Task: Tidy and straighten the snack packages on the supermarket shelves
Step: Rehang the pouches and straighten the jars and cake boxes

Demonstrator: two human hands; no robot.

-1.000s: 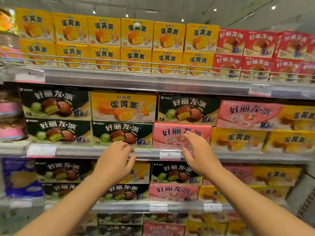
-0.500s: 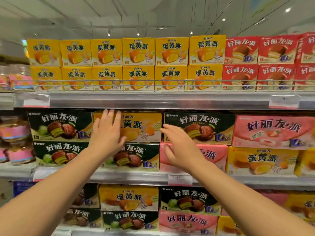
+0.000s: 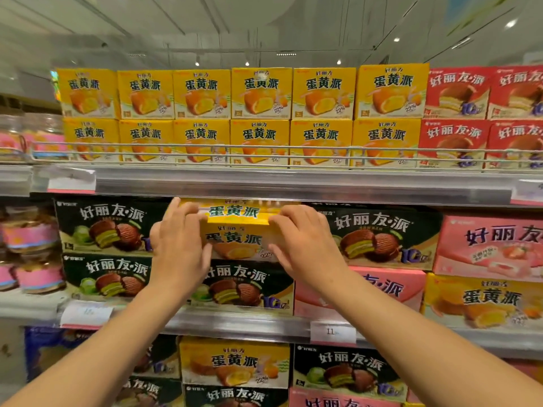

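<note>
Left hand (image 3: 179, 245): arm raised, fingers curled round the yellow box's (image 3: 238, 242) left end.
Right hand (image 3: 305, 245): arm raised, fingers gripping its right end.
Box: tilted forward.

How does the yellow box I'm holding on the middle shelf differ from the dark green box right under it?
The yellow box is tipped forward, its top face showing, with the left hand and right hand gripping its ends; the dark green box sits flat and untouched. The yellow box pictures a golden cake, the dark green box a chocolate-coated pie. Both sit on the same shelf, fronts facing out.
</note>
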